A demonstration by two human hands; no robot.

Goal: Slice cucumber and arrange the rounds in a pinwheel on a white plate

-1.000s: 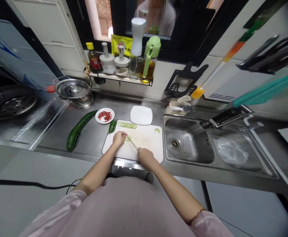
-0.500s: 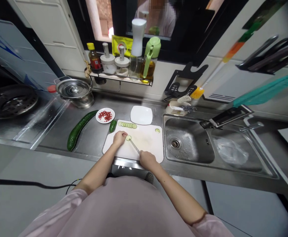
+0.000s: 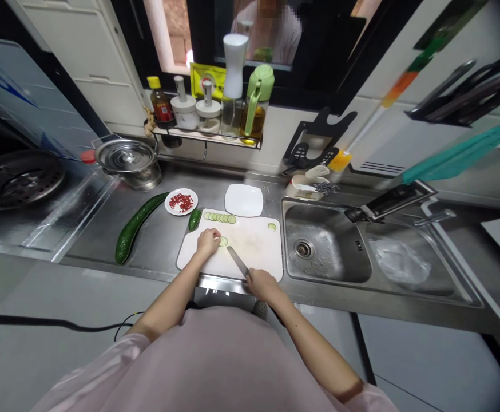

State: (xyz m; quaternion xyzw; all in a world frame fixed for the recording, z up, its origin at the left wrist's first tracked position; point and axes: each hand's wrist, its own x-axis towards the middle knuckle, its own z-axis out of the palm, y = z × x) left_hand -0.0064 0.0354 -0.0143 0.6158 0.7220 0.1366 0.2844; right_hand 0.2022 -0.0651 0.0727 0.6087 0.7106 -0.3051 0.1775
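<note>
My right hand (image 3: 264, 284) is wrapped round the handle of a knife (image 3: 238, 261). Its blade lies low over the white cutting board (image 3: 215, 266), the tip just right of a pale green cucumber slice (image 3: 223, 242). With fingers bent together, my left hand (image 3: 208, 242) holds the left edge of that slice. A row of overlapping cucumber slices (image 3: 219, 217) lies along the board's far edge, and a small cut piece (image 3: 272, 226) is at its far right corner. By the board's left edge sits a short dark green cucumber piece (image 3: 194, 220).
A long cucumber (image 3: 138, 228) lies on the steel counter at left. Behind the board are a small plate of chopped red pieces (image 3: 181, 212) and a square white plate (image 3: 243, 200). The sink (image 3: 331, 274) borders the board's right side; a lidded steel pot (image 3: 145, 177) stands back left.
The knife has drawn away from the slice, right and towards me, showing more of its blade's flat side. My left hand stays at the slice.
</note>
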